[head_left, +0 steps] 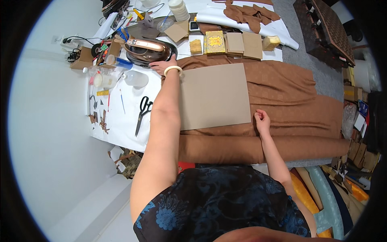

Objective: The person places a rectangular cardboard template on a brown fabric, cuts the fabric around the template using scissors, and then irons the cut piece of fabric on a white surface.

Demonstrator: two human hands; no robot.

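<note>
1. White wall (48, 141) down the left, packed work table (121, 135) up against it, with brown cloth (290, 107) spread across most of the middle and right. Its near edge runs into a thick roll (225, 149).
2. Board (213, 97) (grey-beige, stiff-looking) lies flat on the cloth, a bit skewed, with wrinkles showing around it.
3. Left hand (163, 65) is way out past the board's far left corner, fingers stretched and a bit spread, right by the iron (147, 50). Can't tell if it's actually touching the iron; no grip on anything that I can see.
4. Right hand (262, 117) is loosely curled over the cloth, just beside the board's right edge. Can't make out whether the fingertips have a pinch of cloth.
5. My read: board's placed, and the step in hand is a reach over by the iron.
6. Lifting the iron would call for a proper wrap round its handle, I'd think, plus keeping the forearm clear of the scissors (142, 111) and not nudging the board.
</note>
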